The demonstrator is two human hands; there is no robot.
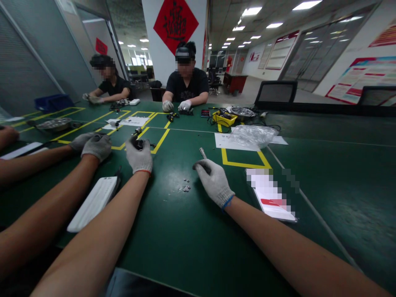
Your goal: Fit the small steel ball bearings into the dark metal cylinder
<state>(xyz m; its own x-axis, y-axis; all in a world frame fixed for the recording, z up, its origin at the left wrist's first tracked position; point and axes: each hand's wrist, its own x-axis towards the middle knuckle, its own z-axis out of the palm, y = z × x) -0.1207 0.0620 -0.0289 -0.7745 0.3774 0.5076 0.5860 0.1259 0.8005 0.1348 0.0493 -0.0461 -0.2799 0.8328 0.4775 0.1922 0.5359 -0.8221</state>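
My left hand [140, 156], in a whitish knit glove with an orange cuff, is closed around a small black part [140, 144] with a silvery end; its exact kind does not show. My right hand [213, 179], gloved with a blue cuff, pinches a short ribbed metal cylinder [202, 153] that points up and away from me. Between the two hands, several small ring-shaped metal pieces [186, 188] lie loose on the green table [173, 239], nearer to my right hand and apart from it.
A neighbour's gloved hands [96, 147] work close to my left. A white box [93, 204] lies by my left forearm, a pixelated phone-like slab [272, 198] right of my right hand. Farther back are a plastic bag [253, 135], a yellow basket [225, 119] with cables, and two people seated opposite.
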